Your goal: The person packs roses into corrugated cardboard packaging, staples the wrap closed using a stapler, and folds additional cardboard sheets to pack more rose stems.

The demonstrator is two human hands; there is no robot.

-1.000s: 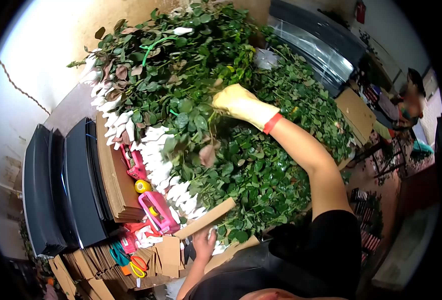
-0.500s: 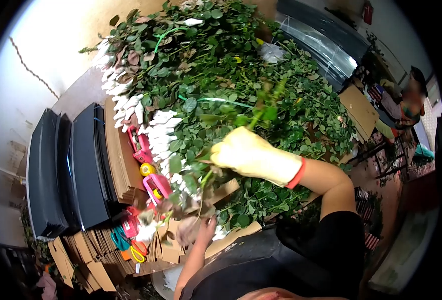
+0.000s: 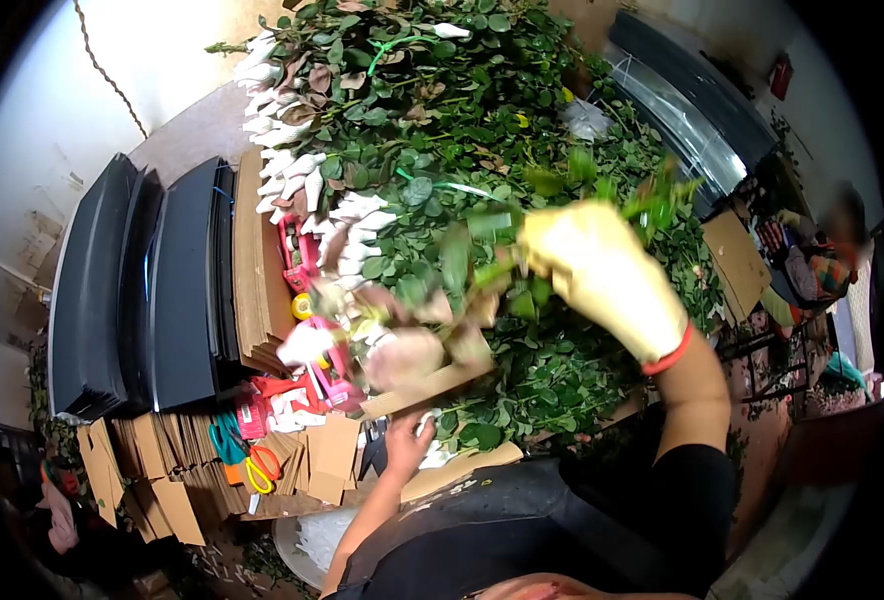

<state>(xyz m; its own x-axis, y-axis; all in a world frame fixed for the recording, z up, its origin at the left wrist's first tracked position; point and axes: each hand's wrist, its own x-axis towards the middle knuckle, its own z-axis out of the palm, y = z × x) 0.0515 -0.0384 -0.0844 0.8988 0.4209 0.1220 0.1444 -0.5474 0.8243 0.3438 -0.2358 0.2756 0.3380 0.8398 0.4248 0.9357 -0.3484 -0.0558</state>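
Note:
My right hand [image 3: 592,255], in a yellow glove with a red cuff, is closed around leafy rose stems [image 3: 497,270]. Leaves stick out beyond the glove. Toward the lower left, the blurred pale pink and white flower heads [image 3: 402,355] of these roses hang over a cardboard strip [image 3: 432,388]. My bare left hand [image 3: 407,447] is just below that strip with its fingers curled; what they grip, if anything, is hidden. Beside it lie white-sleeved buds [image 3: 438,455]. A big pile of green rose stems [image 3: 462,110] covers the table, its white-netted heads [image 3: 352,235] toward the left.
Dark folded sheets [image 3: 184,290] and brown cardboard [image 3: 260,260] stand at the left. Pink tape dispensers [image 3: 297,255], yellow-and-orange scissors [image 3: 260,468] and cardboard pieces [image 3: 334,455] lie near the front edge. Another person [image 3: 827,260] sits at far right.
My gloved hand has moved right and up, drawing the rose stems with it. My left hand has shifted slightly left. The whole view has shifted too.

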